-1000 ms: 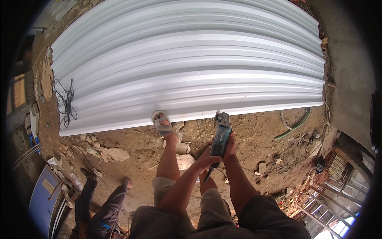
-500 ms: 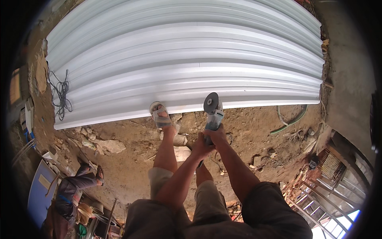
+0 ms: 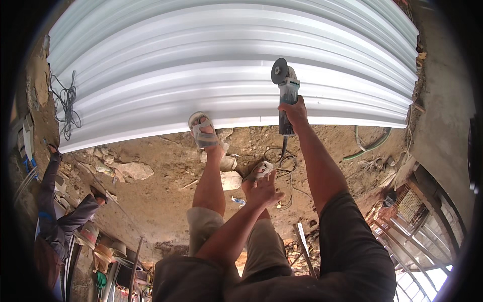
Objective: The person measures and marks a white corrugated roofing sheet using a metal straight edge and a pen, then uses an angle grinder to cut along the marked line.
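My right hand [image 3: 295,114] is wrapped round the dark body of an angle grinder [image 3: 288,90], its arm stretched out ahead. The grinder's black cutting disc [image 3: 279,71] points away from me, over the white corrugated metal sheets [image 3: 166,75]. A dark cord hangs from the grinder's rear end and lies in loops [image 3: 286,168] on the dirt. Lower down, my left hand [image 3: 265,191] is off the tool, its fingers apart and holding nothing. It hangs above my right sandalled foot. My left foot [image 3: 203,128] rests at the near edge of the sheets.
A coil of dark cable [image 3: 66,103] lies on the sheets' left end. Another person [image 3: 63,216] is at the lower left, one arm reaching toward the sheets' corner. Rocks [image 3: 132,170] litter the dirt. A green hose [image 3: 370,150] and metal frames [image 3: 417,236] are on the right.
My left hand has let go of the grinder and drawn back. My right hand has carried the grinder forward over the sheets. The other person has moved toward the sheets' left corner.
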`<control>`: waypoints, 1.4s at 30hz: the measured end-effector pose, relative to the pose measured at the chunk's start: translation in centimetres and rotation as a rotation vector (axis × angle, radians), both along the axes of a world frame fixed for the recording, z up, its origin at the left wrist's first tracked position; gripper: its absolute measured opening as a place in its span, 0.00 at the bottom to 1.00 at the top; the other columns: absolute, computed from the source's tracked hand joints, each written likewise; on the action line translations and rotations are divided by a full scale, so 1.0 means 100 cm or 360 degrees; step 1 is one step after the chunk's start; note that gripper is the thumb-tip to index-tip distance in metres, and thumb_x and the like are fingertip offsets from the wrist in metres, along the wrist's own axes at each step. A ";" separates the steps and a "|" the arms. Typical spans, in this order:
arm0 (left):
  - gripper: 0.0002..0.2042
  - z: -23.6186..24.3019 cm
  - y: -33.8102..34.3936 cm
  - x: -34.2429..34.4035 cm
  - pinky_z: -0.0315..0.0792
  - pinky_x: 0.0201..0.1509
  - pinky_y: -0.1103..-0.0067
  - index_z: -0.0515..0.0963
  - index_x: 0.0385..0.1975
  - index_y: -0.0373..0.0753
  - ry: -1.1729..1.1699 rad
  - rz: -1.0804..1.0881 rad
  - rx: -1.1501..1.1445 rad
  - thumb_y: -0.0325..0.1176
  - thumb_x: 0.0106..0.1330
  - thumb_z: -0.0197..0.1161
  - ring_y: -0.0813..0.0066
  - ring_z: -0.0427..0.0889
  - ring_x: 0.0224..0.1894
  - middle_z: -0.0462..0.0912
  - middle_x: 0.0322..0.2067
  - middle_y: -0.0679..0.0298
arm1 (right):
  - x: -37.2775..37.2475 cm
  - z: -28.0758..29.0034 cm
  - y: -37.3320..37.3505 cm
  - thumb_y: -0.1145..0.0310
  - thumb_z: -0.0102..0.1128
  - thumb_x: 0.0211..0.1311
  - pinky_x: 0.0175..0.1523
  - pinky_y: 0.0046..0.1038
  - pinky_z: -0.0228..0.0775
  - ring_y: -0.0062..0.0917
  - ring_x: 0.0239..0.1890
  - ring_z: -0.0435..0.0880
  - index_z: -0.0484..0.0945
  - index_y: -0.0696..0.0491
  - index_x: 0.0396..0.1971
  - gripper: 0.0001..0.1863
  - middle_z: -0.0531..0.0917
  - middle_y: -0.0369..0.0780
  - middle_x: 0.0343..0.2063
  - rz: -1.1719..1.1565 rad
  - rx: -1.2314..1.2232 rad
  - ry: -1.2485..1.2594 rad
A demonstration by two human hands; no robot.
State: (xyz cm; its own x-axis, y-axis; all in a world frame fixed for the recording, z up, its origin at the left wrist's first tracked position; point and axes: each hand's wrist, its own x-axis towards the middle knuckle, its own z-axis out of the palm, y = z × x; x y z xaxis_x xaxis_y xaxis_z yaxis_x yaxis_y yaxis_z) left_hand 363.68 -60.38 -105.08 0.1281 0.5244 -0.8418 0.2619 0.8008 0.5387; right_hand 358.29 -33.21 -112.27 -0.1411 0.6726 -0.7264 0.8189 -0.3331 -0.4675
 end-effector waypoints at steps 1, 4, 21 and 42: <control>0.49 -0.001 0.002 -0.001 0.56 0.76 0.63 0.43 0.76 0.43 -0.0042 -0.0075 0.0012 0.56 0.63 0.63 0.51 0.59 0.74 0.56 0.72 0.45 | -0.006 0.000 0.009 0.65 0.73 0.40 0.43 0.38 0.76 0.35 0.39 0.83 0.70 0.57 0.47 0.32 0.81 0.45 0.37 -0.0005 -0.0063 -0.0001; 0.44 0.013 0.027 -0.018 0.56 0.76 0.64 0.44 0.77 0.46 -0.0198 -0.0247 0.0018 0.56 0.67 0.59 0.52 0.59 0.74 0.55 0.73 0.47 | 0.003 -0.002 0.027 0.65 0.73 0.40 0.44 0.40 0.77 0.37 0.40 0.84 0.68 0.57 0.49 0.34 0.81 0.46 0.39 0.0009 -0.0009 -0.0164; 0.32 0.022 0.003 -0.022 0.66 0.66 0.59 0.64 0.68 0.42 -0.0129 -0.0089 0.0256 0.50 0.68 0.63 0.50 0.71 0.64 0.74 0.59 0.46 | -0.053 -0.020 0.074 0.61 0.71 0.39 0.49 0.42 0.77 0.45 0.44 0.85 0.68 0.58 0.50 0.36 0.83 0.50 0.40 0.0306 0.0217 -0.0143; 0.29 0.058 0.017 -0.029 0.74 0.58 0.62 0.68 0.64 0.39 -0.0261 0.0152 0.0484 0.41 0.66 0.66 0.48 0.78 0.55 0.78 0.52 0.46 | -0.133 -0.049 0.134 0.60 0.72 0.38 0.50 0.41 0.78 0.42 0.45 0.85 0.68 0.58 0.53 0.39 0.83 0.50 0.41 0.0374 0.0318 -0.0107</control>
